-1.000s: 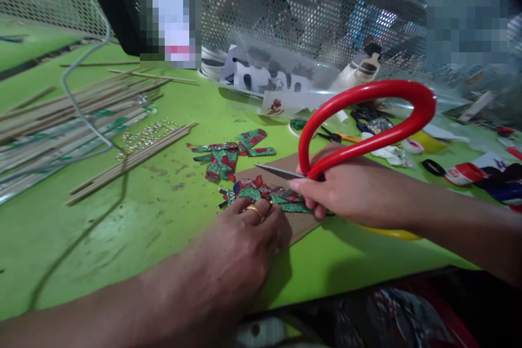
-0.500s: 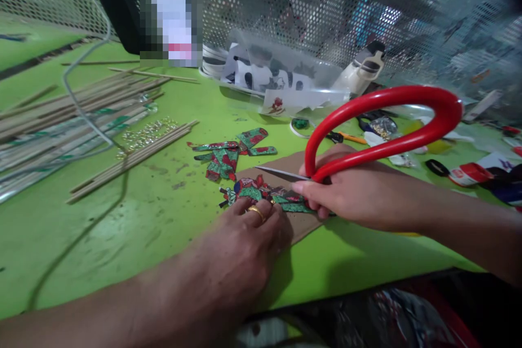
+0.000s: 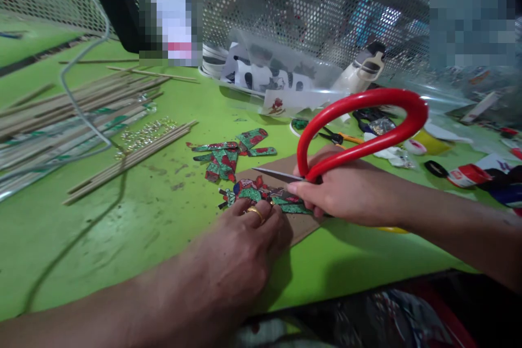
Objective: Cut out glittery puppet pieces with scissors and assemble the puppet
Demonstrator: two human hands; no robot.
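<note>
Pressing down with the left hand (image 3: 244, 242), fingers flat and close together, on the coloured paper figure (image 3: 261, 194) lying on a piece of cardboard (image 3: 302, 225) on the green table (image 3: 163, 212). Gripping the scissors (image 3: 359, 130) with the right hand (image 3: 346, 193), fingers closed around the red handle, blade pointing left just above the figure. Lying near behind: more cut pieces (image 3: 228, 155); further left, wooden sticks (image 3: 126, 160).

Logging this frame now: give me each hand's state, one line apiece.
Left hand: fingers pressed flat on the painted cutout, pinning it to the cardboard.
Right hand: closed around the red-handled scissors, blade over the cutout.
</note>
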